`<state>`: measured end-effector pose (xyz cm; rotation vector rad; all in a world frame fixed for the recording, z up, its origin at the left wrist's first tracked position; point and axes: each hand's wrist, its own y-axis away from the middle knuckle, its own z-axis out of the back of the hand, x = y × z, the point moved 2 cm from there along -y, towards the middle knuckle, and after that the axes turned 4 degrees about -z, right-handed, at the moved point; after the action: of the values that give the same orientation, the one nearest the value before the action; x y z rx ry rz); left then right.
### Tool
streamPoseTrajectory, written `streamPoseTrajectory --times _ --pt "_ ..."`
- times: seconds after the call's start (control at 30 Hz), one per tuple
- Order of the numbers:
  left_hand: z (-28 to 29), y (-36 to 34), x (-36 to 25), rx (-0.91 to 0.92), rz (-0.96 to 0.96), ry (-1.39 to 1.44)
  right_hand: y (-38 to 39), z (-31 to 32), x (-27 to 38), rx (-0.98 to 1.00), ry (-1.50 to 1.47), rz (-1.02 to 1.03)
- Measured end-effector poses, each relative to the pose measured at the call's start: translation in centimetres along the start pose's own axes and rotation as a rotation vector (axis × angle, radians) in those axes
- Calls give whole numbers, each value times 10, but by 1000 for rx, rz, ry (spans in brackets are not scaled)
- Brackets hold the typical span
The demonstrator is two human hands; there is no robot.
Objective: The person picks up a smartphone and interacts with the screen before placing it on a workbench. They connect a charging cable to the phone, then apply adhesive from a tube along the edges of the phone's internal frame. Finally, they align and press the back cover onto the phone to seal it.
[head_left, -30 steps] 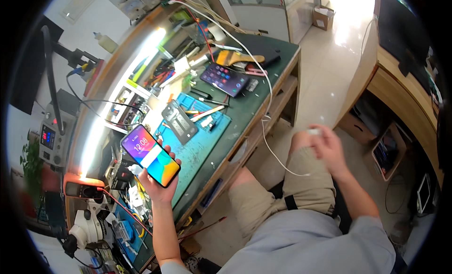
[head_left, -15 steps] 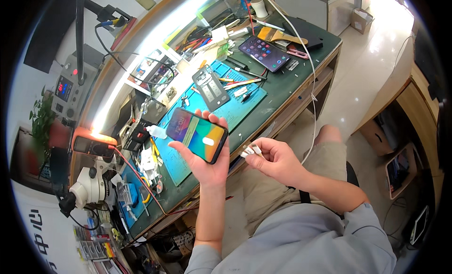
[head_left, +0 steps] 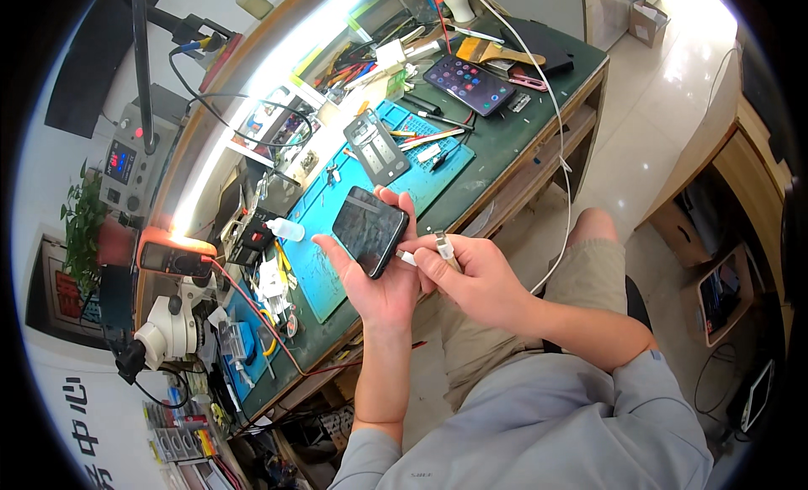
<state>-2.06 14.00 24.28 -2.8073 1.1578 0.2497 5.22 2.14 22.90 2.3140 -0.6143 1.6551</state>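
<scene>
On the green surface (head_left: 497, 136), a lit smartphone (head_left: 469, 85) lies near a flat paintbrush (head_left: 483, 50). An orange-cased multimeter (head_left: 172, 258) stands near a white microscope (head_left: 171, 330); a cardboard box (head_left: 647, 24) sits on the tiled floor (head_left: 631, 157).

Left forearm (head_left: 383, 372): bare, rising almost upright from the lower edge. Left wrist (head_left: 388, 320): roughly in line with it. Left hand (head_left: 380, 295): palm up, cupped and loaded; left thumb (head_left: 330, 250) extended out to the left, away from the fingers; left fingertips (head_left: 384, 194) curled up at the far side.

Right forearm (head_left: 581, 326): bare, slanting up and leftward from a bent elbow. Right hand (head_left: 475, 275): back largely uppermost, fingers folded inward, right thumb (head_left: 439, 273) pressed toward the index finger in a loaded pinch. Placement: close beside the left palm; contact between the hands unclear.
</scene>
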Motion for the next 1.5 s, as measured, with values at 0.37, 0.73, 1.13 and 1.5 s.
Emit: streamPoseTrajectory --times 0.37,0.73,1.13,1.5 --pt "-3 -2 7 136 -95 -202 0 5 -2 37 -261 -70" --pt "4 1 7 316 -267 -558 2 12 -16 -16 -21 -42" --pt "18 6 15 273 -171 -508 8 14 -24 15 -17 -114" --pt "16 -2 -17 279 123 -497 27 36 -25 308 329 -13"
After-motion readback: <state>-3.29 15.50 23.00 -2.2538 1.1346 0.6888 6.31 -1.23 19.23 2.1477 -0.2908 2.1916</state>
